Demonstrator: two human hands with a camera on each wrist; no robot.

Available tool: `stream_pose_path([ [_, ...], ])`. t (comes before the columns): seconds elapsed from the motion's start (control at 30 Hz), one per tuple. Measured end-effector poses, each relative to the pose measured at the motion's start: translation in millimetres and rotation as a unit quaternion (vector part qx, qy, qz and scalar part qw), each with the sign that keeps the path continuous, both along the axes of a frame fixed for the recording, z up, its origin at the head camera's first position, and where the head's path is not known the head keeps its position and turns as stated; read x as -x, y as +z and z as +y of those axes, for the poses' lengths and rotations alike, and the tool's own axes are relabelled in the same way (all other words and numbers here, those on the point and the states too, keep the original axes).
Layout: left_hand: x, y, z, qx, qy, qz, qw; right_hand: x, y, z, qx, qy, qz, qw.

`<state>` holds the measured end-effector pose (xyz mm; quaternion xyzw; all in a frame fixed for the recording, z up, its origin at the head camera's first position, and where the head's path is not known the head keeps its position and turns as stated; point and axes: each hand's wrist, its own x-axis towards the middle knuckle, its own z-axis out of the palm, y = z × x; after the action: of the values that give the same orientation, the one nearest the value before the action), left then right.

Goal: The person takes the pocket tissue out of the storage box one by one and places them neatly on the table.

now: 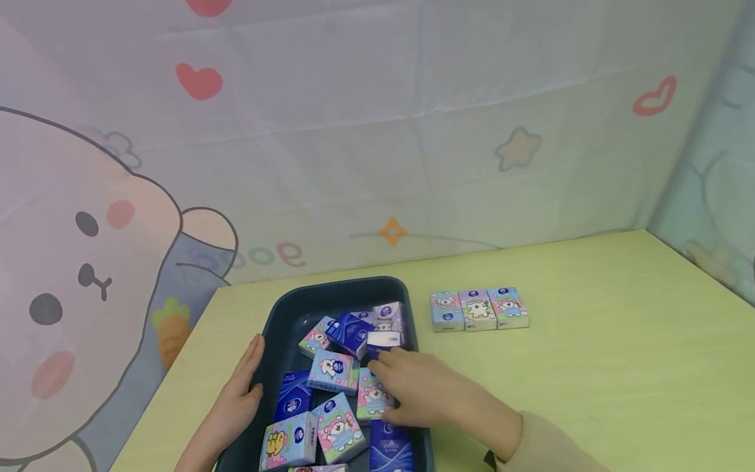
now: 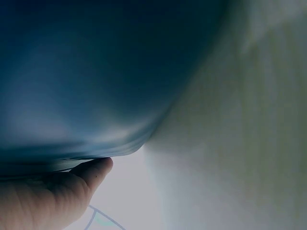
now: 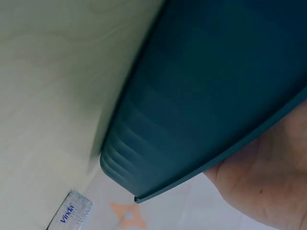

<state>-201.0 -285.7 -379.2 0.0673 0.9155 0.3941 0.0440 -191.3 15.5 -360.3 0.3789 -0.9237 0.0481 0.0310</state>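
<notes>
A dark teal tray (image 1: 345,285) holds several small tissue packs, some dark blue and some pastel with cartoon figures. My left hand (image 1: 234,393) lies along the tray's left rim, fingers extended against its outside; in the left wrist view the thumb (image 2: 91,177) touches the tray's edge. Reaching over the right rim, my right hand (image 1: 421,387) spans a light-blue cartoon tissue pack (image 1: 371,398), its bent fingers at the upper end and the thumb at the lower corner. Just beyond the fingertips is a dark-blue pack with a white end (image 1: 383,339). The right wrist view shows mostly the tray's outer wall (image 3: 201,96).
Right of the tray, three cartoon tissue packs (image 1: 479,310) stand side by side in a row on the yellow-green table (image 1: 590,367). A printed cloth backdrop (image 1: 354,131) hangs behind the table's far edge.
</notes>
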Motion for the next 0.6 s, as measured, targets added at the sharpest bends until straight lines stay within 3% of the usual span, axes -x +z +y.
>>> stream_pose_path([
  [0.6,-0.3,0.3,-1.4,0.003,-0.003,0.006,1.0,7.9,-4.7,-8.1,-0.016,-0.022,-0.018,0.9995],
])
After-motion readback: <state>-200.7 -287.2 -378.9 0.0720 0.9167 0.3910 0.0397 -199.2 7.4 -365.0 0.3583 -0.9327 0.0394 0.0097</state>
